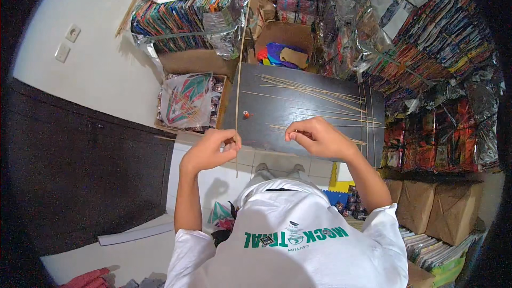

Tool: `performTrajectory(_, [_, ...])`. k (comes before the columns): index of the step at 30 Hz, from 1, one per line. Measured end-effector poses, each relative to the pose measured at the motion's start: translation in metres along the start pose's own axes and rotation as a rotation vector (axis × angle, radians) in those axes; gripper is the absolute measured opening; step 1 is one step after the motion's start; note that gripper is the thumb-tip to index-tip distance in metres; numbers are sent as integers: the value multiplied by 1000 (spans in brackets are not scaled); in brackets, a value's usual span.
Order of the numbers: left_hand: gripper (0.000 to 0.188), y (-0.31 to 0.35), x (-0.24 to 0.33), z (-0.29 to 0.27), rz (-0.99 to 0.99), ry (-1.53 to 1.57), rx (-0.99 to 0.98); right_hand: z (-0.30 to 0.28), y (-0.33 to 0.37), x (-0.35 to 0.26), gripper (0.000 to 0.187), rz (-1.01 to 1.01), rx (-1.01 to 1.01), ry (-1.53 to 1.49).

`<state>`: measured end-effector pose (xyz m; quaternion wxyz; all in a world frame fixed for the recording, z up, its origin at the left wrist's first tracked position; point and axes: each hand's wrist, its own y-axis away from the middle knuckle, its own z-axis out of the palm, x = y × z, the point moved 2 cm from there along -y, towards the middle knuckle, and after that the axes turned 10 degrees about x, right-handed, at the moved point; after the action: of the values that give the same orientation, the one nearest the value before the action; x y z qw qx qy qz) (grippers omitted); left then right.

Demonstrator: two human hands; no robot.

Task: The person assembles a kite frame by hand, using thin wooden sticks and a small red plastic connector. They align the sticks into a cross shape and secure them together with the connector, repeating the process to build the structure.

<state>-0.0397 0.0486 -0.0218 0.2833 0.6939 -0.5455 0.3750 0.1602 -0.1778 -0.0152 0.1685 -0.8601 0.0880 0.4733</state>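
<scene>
1. Thin tan sticks (306, 90) lie loosely scattered across the dark table (261, 136).
2. Left hand (216, 146): fingers curled at a long stick (238, 96) running along the table's left side; whether they pinch it cannot be told.
3. Right hand (317, 136): fingers bent over the table's near side; its grip cannot be made out.
4. Small white-and-red item (246, 113) sits near the long stick.

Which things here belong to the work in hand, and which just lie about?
Seemingly in use:
long thin tan stick by the left hand (grip unclear)
thin tan sticks on the dark rectangular tabletop near the right hand
perhaps the small round white and orange object

Apparently lying about:
open brown cardboard box
clear plastic-wrapped multicoloured stacks
long flat white strip
</scene>
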Motion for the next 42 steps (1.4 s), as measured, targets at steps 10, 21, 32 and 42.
performTrajectory(10, [10,-24,-10,33,33,60,678,30,9,-43,18,118,-151,-86])
performTrajectory(21, [11,-4,1,-6,-144,645,122,72,19,50,19,439,56,-681])
performTrajectory(32, [14,-10,5,1,-41,-258,-46,35,10,11,20,29,-212,-415])
performTrajectory(42, [11,-17,7,25,-168,541,433,117,34,23,17,281,-80,-529])
